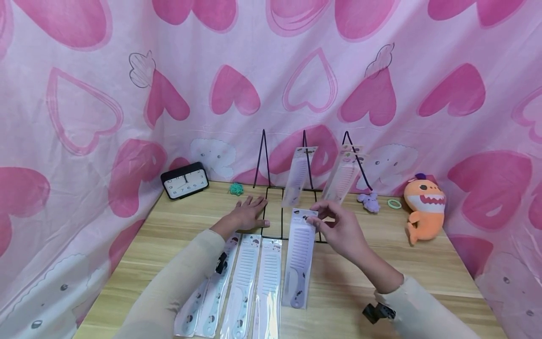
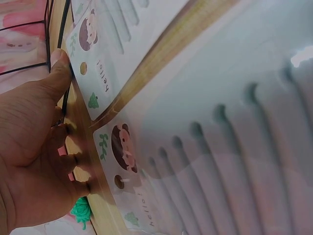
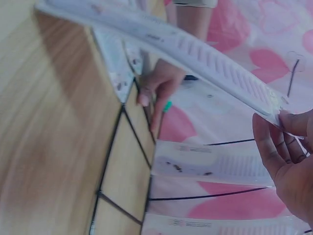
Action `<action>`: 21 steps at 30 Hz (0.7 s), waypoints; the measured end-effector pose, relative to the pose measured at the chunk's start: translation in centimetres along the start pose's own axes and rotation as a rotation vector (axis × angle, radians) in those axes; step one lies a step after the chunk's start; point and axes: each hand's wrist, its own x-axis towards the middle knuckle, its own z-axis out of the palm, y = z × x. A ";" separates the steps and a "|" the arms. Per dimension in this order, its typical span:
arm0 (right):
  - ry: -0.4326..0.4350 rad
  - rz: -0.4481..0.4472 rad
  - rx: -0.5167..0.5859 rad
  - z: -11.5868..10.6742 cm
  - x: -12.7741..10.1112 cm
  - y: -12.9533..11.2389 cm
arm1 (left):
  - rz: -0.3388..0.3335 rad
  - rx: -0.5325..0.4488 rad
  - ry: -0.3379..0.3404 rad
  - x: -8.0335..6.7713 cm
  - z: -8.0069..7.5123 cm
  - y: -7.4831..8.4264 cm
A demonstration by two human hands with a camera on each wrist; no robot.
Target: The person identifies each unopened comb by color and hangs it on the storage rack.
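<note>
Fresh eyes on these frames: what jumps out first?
The right hand pinching a packaged comb by its top at table centre. Behind it, a black wire rack with two combs leaning in it, the left hand flat at its base; an orange plush sits right.

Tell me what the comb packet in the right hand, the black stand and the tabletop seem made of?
Comb packet: seemingly a plastic comb in a glossy clear sleeve. Stand: thin black wire, probably metal. Tabletop: pale wood grain, possibly laminate.

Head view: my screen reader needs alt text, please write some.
A person's right hand pinches the top of a packaged comb on a wooden table, while the left hand rests flat beside a black wire rack that holds two more combs.
</note>
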 end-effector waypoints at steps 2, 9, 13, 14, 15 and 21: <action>0.013 -0.011 0.031 -0.4 0.1 -0.4 | -0.002 -0.003 0.000 -0.1 0.0 0.0; 0.074 -0.103 0.130 -1.7 0.8 -1.3 | -0.015 0.009 -0.014 0.5 0.4 -0.4; 0.126 -0.130 0.190 -2.0 1.2 -1.7 | -0.019 0.001 -0.011 0.1 0.1 0.0; 0.139 -0.132 0.194 -2.0 1.3 -1.8 | -0.019 -0.001 -0.007 0.0 0.0 0.1; 0.149 -0.135 0.201 -2.0 1.4 -1.9 | -0.020 -0.002 -0.005 -0.1 0.0 0.2; 0.187 -0.145 0.228 -1.7 2.1 -2.4 | -0.029 0.004 -0.007 0.2 0.2 0.1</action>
